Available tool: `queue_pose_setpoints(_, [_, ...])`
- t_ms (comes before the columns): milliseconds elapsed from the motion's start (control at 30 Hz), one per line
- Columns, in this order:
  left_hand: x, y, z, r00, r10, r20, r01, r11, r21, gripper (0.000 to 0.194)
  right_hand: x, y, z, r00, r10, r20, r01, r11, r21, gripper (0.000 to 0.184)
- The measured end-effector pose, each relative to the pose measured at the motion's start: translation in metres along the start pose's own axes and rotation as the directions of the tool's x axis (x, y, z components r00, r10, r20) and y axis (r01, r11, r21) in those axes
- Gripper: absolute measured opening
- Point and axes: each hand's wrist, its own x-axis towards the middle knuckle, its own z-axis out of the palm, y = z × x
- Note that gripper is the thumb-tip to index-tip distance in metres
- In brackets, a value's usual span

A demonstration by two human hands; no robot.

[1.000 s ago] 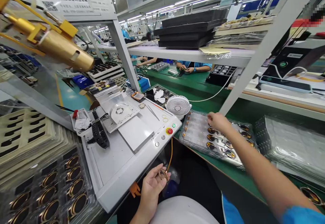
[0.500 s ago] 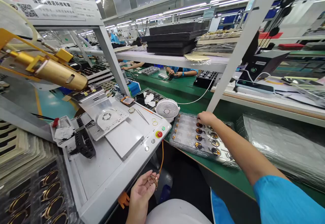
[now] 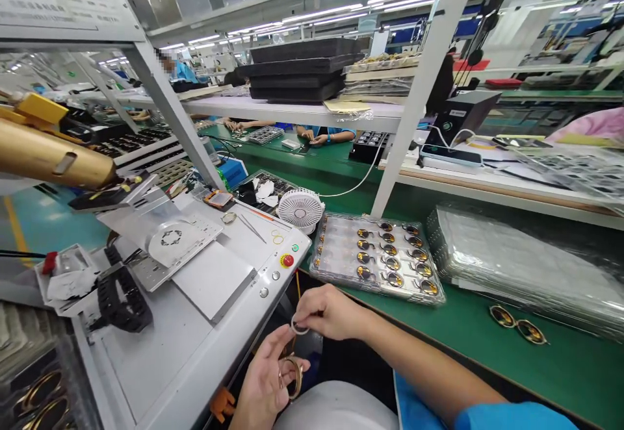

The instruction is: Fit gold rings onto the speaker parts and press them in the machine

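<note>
My left hand (image 3: 266, 381) is low at the bottom centre, palm up, with a gold ring part (image 3: 291, 375) pinched between thumb and fingers. Just above it, my right hand (image 3: 327, 312) pinches a small pale ring (image 3: 298, 328) at its fingertips, close to the left hand's fingers. Both hands hover over my lap, in front of the edge of the grey machine table (image 3: 160, 358). A clear plastic tray (image 3: 375, 258) with several round gold parts lies on the green bench beyond the hands.
A small white fan (image 3: 300, 209) stands beside the tray. A red stop button (image 3: 287, 260) sits on the machine's corner. A gold nozzle (image 3: 53, 157) juts in at left. Stacked clear trays (image 3: 517, 264) lie at right, two loose gold parts (image 3: 517, 323) near them. Other people work beyond the shelf.
My right hand has drawn back from the clear tray to my lap and now pinches a small ring above the left hand. The view has swung left and down.
</note>
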Motion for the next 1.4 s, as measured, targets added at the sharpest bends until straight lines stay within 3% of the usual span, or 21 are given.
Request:
queue_pose_setpoints(133, [-0.006,-0.006,-0.011,1.0,-0.025,0.011,0.026,0.999,-0.035,0.08,-0.006,-0.012,0.021,0.994,-0.089,0.057,0.088,0.996,0.013,0.014])
queue_pose_setpoints(267, [-0.01,-0.014,-0.02,0.999,0.052,-0.016,-0.053,0.997,-0.053,0.077,0.012,-0.024,0.015,0.984,-0.112,0.135,0.116,0.993,-0.021,0.011])
queue_pose_setpoints(367, [-0.012,-0.009,-0.021,0.991,0.122,-0.048,-0.124,0.991,-0.049,0.084,0.054,-0.023,0.01,0.993,0.115,0.023,-0.116,0.992,0.052,0.01])
queue_pose_setpoints(467, [-0.018,0.003,-0.019,0.988,0.14,-0.063,-0.143,0.988,-0.05,0.088,0.105,-0.011,0.016,0.921,0.388,-0.041,-0.378,0.912,0.156,0.014])
queue_pose_setpoints(567, [-0.027,0.01,-0.019,0.984,0.17,-0.045,-0.172,0.985,-0.027,0.095,0.139,0.004,0.029,0.872,0.489,-0.023,-0.478,0.861,0.171,0.015])
queue_pose_setpoints(633, [-0.034,0.011,-0.021,0.977,0.208,-0.037,-0.208,0.978,0.018,0.1,0.144,0.01,0.033,0.838,0.543,-0.045,-0.531,0.833,0.158,0.016])
queue_pose_setpoints(767, [-0.045,0.01,-0.021,0.949,0.308,-0.062,-0.287,0.93,0.228,0.102,0.111,0.006,0.034,0.824,0.547,-0.149,-0.531,0.837,0.136,0.023])
queue_pose_setpoints(867, [-0.046,0.01,-0.016,0.905,0.416,-0.093,-0.316,0.8,0.51,0.1,0.067,-0.01,0.043,0.876,0.481,-0.038,-0.458,0.853,0.252,0.036])
queue_pose_setpoints(967, [-0.038,0.006,-0.009,0.899,0.438,0.011,-0.306,0.609,0.732,0.101,0.032,-0.025,0.061,0.901,0.42,0.11,-0.418,0.772,0.479,0.049])
queue_pose_setpoints(1033, [-0.03,0.003,-0.005,0.91,0.401,0.101,-0.305,0.486,0.819,0.106,0.021,-0.029,0.07,0.887,0.452,0.095,-0.418,0.699,0.581,0.056])
queue_pose_setpoints(1100, [-0.024,0.0,-0.003,0.903,0.387,0.187,-0.354,0.421,0.835,0.107,0.019,-0.03,0.069,0.858,0.511,0.051,-0.421,0.643,0.64,0.053])
queue_pose_setpoints(1167, [-0.02,-0.001,-0.002,0.874,0.429,0.228,-0.431,0.47,0.77,0.102,0.021,-0.03,0.06,0.851,0.524,0.038,-0.41,0.618,0.67,0.048])
queue_pose_setpoints(1267, [-0.019,0.003,-0.005,0.844,0.501,0.192,-0.5,0.607,0.617,0.092,0.022,-0.032,0.045,0.867,0.49,0.09,-0.414,0.61,0.676,0.043])
queue_pose_setpoints(1333, [-0.019,0.007,-0.009,0.838,0.501,0.217,-0.523,0.623,0.582,0.09,0.021,-0.034,0.039,0.864,0.487,0.129,-0.443,0.612,0.655,0.044])
queue_pose_setpoints(1400, [-0.019,0.01,-0.012,0.828,0.489,0.274,-0.545,0.584,0.602,0.089,0.021,-0.036,0.038,0.854,0.499,0.149,-0.471,0.618,0.63,0.045])
